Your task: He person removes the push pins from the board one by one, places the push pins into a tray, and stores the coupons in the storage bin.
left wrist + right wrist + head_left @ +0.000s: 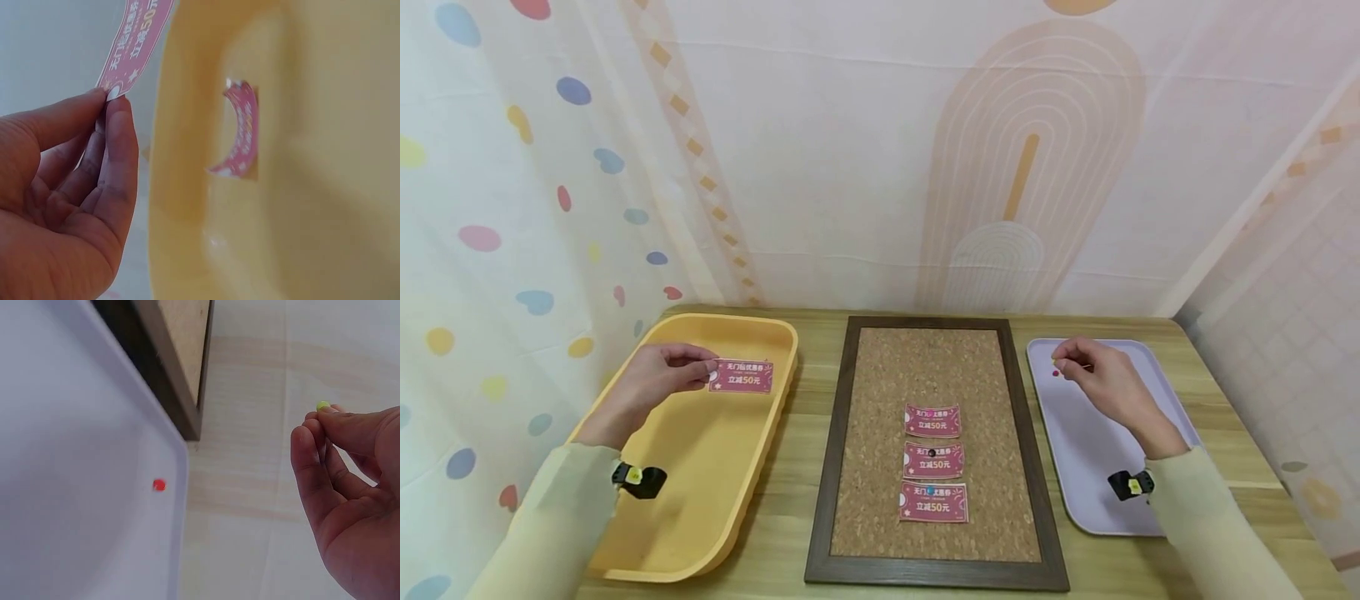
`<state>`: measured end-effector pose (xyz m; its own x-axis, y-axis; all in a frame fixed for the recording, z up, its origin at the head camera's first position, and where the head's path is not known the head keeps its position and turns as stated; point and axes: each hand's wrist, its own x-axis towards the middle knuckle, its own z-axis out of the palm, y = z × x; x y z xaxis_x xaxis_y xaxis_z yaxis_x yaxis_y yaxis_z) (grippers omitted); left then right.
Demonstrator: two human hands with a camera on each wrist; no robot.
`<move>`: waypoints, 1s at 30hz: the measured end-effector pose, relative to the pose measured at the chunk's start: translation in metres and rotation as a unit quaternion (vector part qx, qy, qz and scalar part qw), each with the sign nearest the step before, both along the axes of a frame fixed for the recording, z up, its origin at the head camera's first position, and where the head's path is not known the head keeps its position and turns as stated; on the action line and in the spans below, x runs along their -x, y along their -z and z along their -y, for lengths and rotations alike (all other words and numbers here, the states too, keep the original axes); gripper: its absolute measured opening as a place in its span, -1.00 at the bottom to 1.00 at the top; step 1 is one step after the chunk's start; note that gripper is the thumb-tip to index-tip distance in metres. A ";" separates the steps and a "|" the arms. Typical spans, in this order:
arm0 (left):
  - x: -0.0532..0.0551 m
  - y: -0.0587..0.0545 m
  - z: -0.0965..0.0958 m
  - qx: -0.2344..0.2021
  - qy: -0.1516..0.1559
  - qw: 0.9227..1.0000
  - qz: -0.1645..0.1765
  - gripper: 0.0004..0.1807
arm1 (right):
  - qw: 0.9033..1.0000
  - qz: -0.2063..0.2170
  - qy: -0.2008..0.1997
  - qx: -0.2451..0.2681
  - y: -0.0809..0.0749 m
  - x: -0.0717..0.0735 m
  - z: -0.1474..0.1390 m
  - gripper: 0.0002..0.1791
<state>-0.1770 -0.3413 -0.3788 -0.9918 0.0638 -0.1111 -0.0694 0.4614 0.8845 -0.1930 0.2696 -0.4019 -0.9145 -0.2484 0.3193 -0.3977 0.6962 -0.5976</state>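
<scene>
Left hand [643,383]: a pink printed coupon [742,377] was pinched at one end between thumb and fingertips, and was held up over the yellow tray [700,475]. A second coupon [251,128], curved, was contained in that tray.

Right hand [1105,379]: a small yellow-green pin [322,405] was pinched between thumb and fingertips, above the lilac tray [1090,492]. One red pin [159,485] was contained in that tray, near its rim.

Between the trays: a framed corkboard [880,375], on which three coupons were mounted in a column. The upper was fixed with a pink pin [930,413], the middle with a black pin [932,453], the lower with a blue pin [930,490].
</scene>
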 end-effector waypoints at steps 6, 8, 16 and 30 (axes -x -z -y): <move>0.004 0.010 0.018 0.001 0.018 1.000 0.026 -0.61 | 0.999 0.036 0.000 -0.008 0.001 0.007 -0.010 -0.95; 0.007 0.013 0.023 -0.002 0.024 0.999 0.033 -0.61 | 0.999 0.045 -0.002 -0.008 0.002 0.009 -0.013 -0.95; 0.013 0.025 0.033 -0.017 0.030 0.998 0.060 -0.64 | 0.997 0.080 -0.017 -0.006 0.013 0.016 -0.023 -0.93; 0.020 0.039 0.038 0.031 0.052 0.993 0.099 -0.65 | 0.989 0.142 -0.015 -0.023 0.028 0.024 -0.041 -0.92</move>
